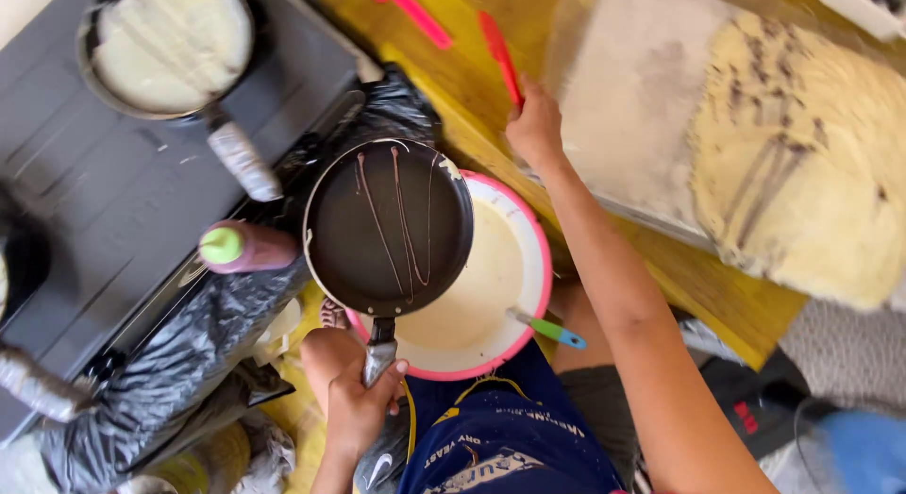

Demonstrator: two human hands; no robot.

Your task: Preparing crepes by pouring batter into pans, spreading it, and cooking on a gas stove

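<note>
Kitchen corner seen from above: grey stove (113,201) at left, yellow table (727,296) at right.

- Far pan (168,43): on the stove, filled with pale batter, wrapped handle pointing down-right; well up and left of the left fingers.
- Bottle (243,247): pink-brown, green cap, lying on the black bag (203,334) that drapes the stove edge; up and left of the left fingers.
- Left hand (359,404): fingers wrapped tight round the pan handle, thumb on top.
- Pan (389,228): black, round, thin brown lines of batter drizzled across it; held just above the fingers, over the left part of the bowl.
- Bowl (540,267): pink rim, pale batter inside, just right of the left fingers, partly under the pan.
- Spoon (552,331): green and blue handle, resting in the bowl at its right rim.
- Right hand (535,126): fingers closed on the lower end of the red spatula (500,52), which rises beyond the fingertips.
- Pink spatula (408,11): on the table, up and left of the right fingers.
- Board (642,98): pale, just right of the right fingers.
- Crepes (802,154): yellow stack with dark lace lines, farther right on the board.
</note>
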